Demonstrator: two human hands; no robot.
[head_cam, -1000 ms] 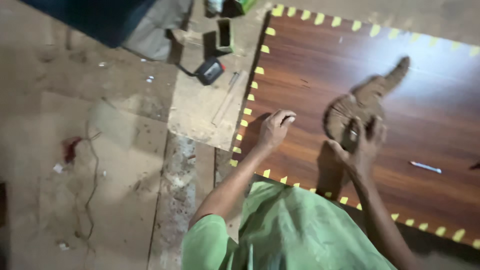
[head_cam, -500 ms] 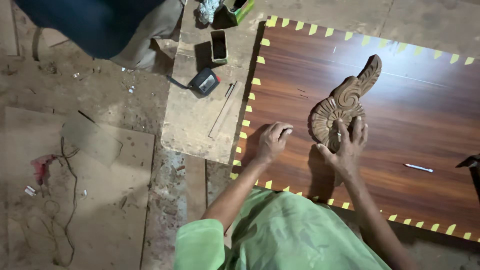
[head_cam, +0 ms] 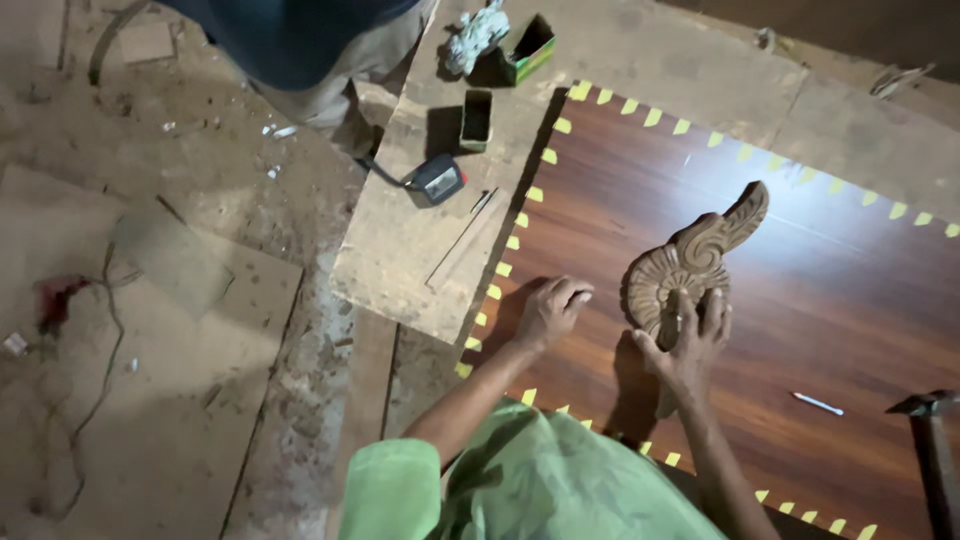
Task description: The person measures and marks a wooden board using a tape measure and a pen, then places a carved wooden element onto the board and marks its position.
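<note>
A carved wooden scroll ornament [head_cam: 700, 255] lies flat on a dark reddish-brown wood panel [head_cam: 800, 300] edged with yellow tape marks. My right hand [head_cam: 690, 340] presses down on the ornament's lower rounded end, with the fingers spread over the carving. To its left, my left hand [head_cam: 552, 310] rests on the bare panel near the left edge, its fingers curled under; nothing shows in it. Both arms reach out from a green shirt at the bottom of the view.
A plywood sheet [head_cam: 420, 250] left of the panel carries a tape measure [head_cam: 437, 178], a small open box [head_cam: 476, 118], a green box [head_cam: 530, 45] and a crumpled rag [head_cam: 475, 35]. Another person [head_cam: 300, 40] stands at the top. A white stick [head_cam: 818, 403] and a hammer [head_cam: 930, 440] lie right.
The view has swung and drawn closer. My right hand stays on the ornament, which now sits a little lower in view. My left hand keeps its place on the panel.
</note>
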